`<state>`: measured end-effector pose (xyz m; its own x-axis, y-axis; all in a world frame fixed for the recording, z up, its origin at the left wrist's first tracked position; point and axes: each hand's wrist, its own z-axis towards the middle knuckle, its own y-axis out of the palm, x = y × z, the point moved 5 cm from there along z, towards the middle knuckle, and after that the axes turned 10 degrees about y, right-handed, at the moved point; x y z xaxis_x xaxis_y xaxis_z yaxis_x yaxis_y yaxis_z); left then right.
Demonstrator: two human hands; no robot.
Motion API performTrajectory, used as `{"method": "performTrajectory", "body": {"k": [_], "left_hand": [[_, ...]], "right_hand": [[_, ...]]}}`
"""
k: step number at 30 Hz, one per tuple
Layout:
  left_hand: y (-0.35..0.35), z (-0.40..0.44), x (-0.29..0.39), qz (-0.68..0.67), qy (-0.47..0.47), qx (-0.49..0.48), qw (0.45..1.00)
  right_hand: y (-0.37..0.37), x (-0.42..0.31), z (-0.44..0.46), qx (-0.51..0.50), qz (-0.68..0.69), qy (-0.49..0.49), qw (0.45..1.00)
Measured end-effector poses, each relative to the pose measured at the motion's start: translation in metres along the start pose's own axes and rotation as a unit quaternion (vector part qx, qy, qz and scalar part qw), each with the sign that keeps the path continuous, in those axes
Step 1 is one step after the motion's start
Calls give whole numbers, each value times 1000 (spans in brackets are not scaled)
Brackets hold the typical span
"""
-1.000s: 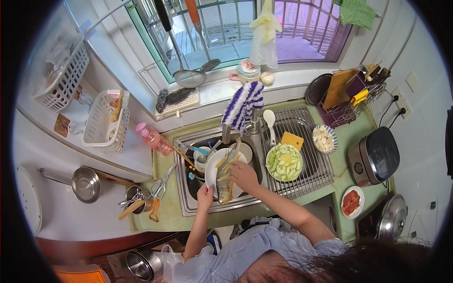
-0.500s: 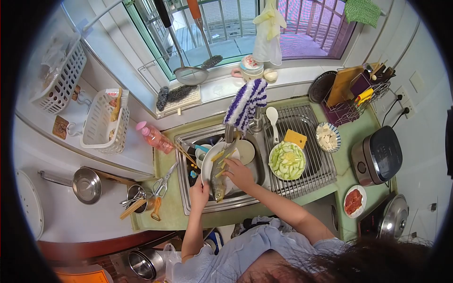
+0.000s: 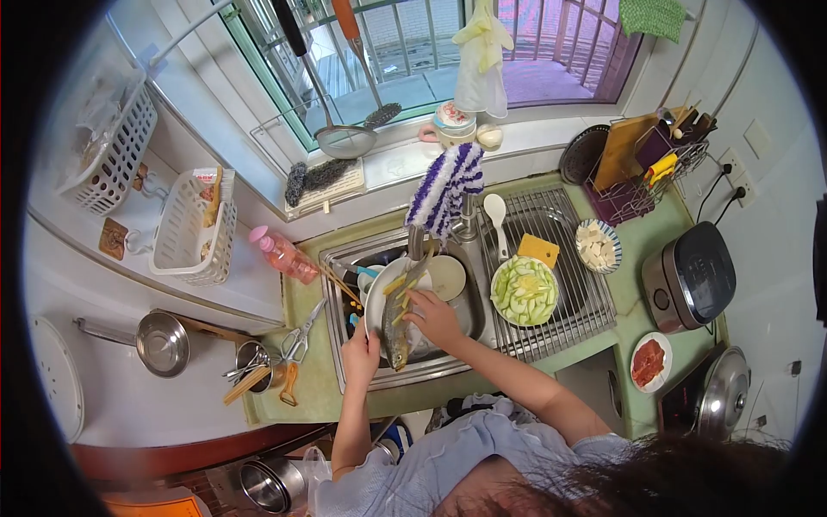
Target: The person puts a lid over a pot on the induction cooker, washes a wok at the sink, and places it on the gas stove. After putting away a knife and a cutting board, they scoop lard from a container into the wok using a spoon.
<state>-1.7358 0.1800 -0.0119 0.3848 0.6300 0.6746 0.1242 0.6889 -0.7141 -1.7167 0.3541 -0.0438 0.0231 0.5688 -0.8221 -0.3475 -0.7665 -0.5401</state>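
Note:
Over the left sink basin, my left hand grips the lower left rim of a white plate, which is tilted. A whole fish lies along the plate, its head towards me and its tail near the faucet. Yellow strips, perhaps ginger, rest on the fish. My right hand is at the fish's right side, its fingertips against the fish and strips; whether it pinches anything is too small to tell. Bowls and utensils sit in the basin beneath the plate.
Right of the basin, a rack bears a bowl of sliced green vegetable, a yellow sponge and a white spoon. Scissors and a pink bottle are left. A cloth hangs on the faucet.
The plate and fish have shifted left and the plate has tilted more. Both hands have moved slightly left with them, my left hand still on the rim.

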Motion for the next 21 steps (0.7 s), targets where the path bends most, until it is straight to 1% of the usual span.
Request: {"method": "performTrajectory", "body": {"k": [1, 3, 4, 5, 6, 7, 8, 9, 11, 12, 14, 16, 18, 21], "left_hand": [[3, -1, -8, 0, 3, -1, 1000], [18, -5, -38, -105, -14, 20, 994], [27, -9, -46, -106, -11, 18, 994], [39, -13, -59, -239, -64, 22, 969], [54, -19, -71, -367, -118, 24, 922], [66, -24, -78, -418, -147, 18, 896], [76, -30, -83, -419, -144, 13, 896], [84, -34, -79, -453, -173, 5, 874], [101, -41, -73, -506, -230, -23, 831], [107, -41, -69, -506, -227, -29, 831], [119, -44, -63, -528, -232, -54, 815], [120, -43, -47, -516, -235, -80, 820], [123, -41, -23, -508, -228, -129, 820], [136, -39, 8, -520, -206, -165, 812]], "right_hand": [[0, 2, 1, 3, 0, 1, 1000], [2, 4, 3, -2, -34, -30, 999], [0, 5, 5, 1, -35, -29, 999], [2, 6, 7, -30, -90, -32, 995], [3, 9, 7, -62, -146, -33, 987], [-1, 10, 8, -57, -147, -30, 987], [-4, 9, 8, -57, -201, -59, 976], [-10, 5, 7, -56, -256, -87, 961], [-28, 3, 3, -42, -248, -75, 965], [-39, 1, 0, -36, -237, -66, 969], [-64, 2, -9, -9, -217, -49, 975], [-95, 5, -21, 47, -201, -30, 978], [-119, 11, -40, 59, -212, -26, 975], [-170, -1, -80, 128, -228, -2, 965]]}}
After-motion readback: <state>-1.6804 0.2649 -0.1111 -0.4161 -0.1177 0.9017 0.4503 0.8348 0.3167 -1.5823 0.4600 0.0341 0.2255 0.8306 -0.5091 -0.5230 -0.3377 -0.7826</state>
